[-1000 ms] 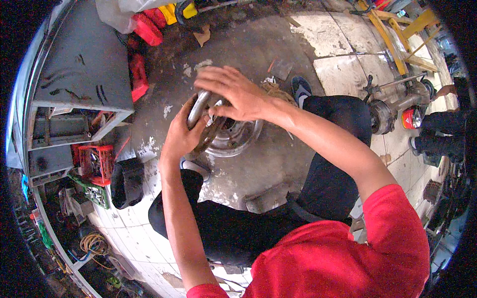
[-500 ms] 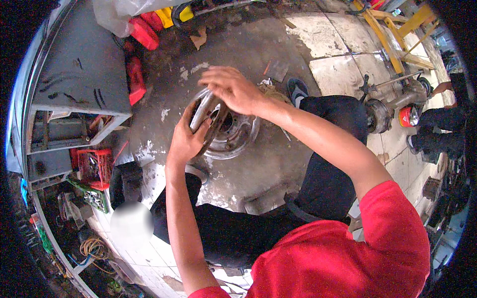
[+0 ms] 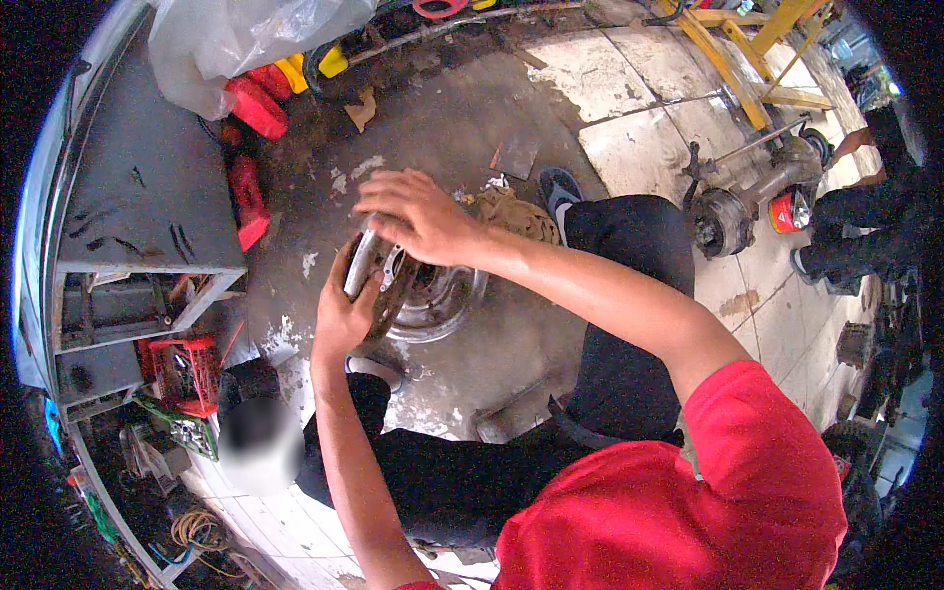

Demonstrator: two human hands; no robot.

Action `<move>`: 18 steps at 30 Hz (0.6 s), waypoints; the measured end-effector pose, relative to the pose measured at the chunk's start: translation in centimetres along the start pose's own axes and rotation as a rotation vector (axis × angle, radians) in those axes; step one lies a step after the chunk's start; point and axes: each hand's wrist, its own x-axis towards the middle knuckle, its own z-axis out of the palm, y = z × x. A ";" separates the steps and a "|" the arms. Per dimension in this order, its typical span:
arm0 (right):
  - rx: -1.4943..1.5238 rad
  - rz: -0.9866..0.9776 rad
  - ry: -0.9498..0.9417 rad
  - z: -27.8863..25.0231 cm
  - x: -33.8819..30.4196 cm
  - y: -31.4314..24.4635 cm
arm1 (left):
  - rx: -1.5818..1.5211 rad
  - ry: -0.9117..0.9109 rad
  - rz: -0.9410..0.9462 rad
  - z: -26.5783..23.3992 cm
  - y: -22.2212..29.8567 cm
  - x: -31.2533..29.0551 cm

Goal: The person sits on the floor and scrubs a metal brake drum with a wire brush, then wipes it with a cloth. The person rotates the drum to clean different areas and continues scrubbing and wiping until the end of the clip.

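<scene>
A curved metal brake shoe (image 3: 362, 265), shiny along its outer band with a holed silver edge, stands tilted in my left hand (image 3: 344, 313). The left thumb is on the near side and the fingers wrap behind. Over its upper end lies my right hand (image 3: 425, 216), fingers stretched out and partly blurred, seemingly touching the top; the exact contact is hidden. Just beyond and below, a round metal drum (image 3: 431, 329) with holes in its face rests on the floor, partly covered by my hands and the shoe.
A brown rag (image 3: 516, 214) lies near my shod foot (image 3: 560, 192). At left stand a grey metal cabinet (image 3: 147, 187) and a red crate (image 3: 192, 369). An axle assembly (image 3: 723, 221) and a red can (image 3: 785, 211) sit at right, near another person's legs (image 3: 855, 231).
The whole view has shifted, so the scene sits lower and farther left. Both hands stay at the brake shoe, and more of its holed edge shows between them.
</scene>
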 end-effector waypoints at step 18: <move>-0.097 0.131 -0.034 -0.1 0.8 -0.6 | -0.118 -0.071 -0.041 0.0 -0.2 -0.2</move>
